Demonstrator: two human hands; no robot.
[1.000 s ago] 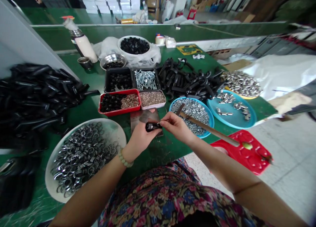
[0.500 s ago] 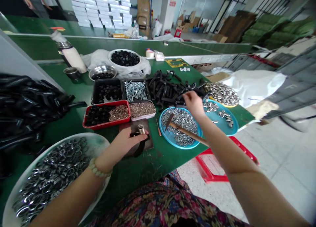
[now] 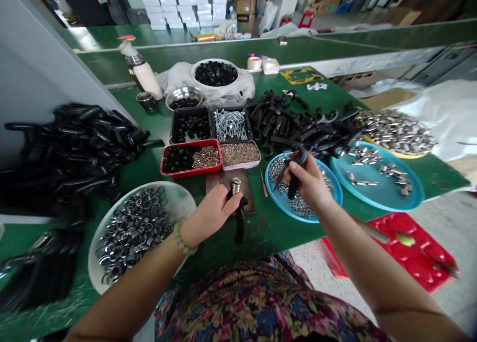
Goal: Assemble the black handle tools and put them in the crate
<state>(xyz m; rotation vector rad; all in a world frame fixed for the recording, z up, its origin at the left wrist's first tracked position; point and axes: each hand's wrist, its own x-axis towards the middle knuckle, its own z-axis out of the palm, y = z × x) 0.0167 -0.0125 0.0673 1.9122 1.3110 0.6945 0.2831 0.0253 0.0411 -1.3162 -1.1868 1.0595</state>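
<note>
My left hand (image 3: 210, 215) is closed on a black curved plastic handle (image 3: 240, 226) over a flat metal plate (image 3: 214, 179). A shiny coiled metal spring (image 3: 236, 185) stands upright beside the thumb. In my right hand (image 3: 312, 184) is a black hooked plastic part (image 3: 293, 185), held above a blue tray (image 3: 306, 218) of small metal nuts. A hammer with a wooden handle (image 3: 372, 230) lies across that tray, partly hidden by my right hand and forearm. Behind it spreads a pile of similar black hooked parts (image 3: 276, 123).
A white basin (image 3: 95, 267) of metal rings stands left, near a heap of black handles (image 3: 85, 143). Ahead are a red tray (image 3: 179, 174) and a black tray (image 3: 248, 114) of screws. Right are a second blue tray (image 3: 395, 203) and a red stool (image 3: 413, 247).
My right hand has come back from the black pile toward me, now with a hooked part in it. My left hand keeps its hold. The view has shifted.
</note>
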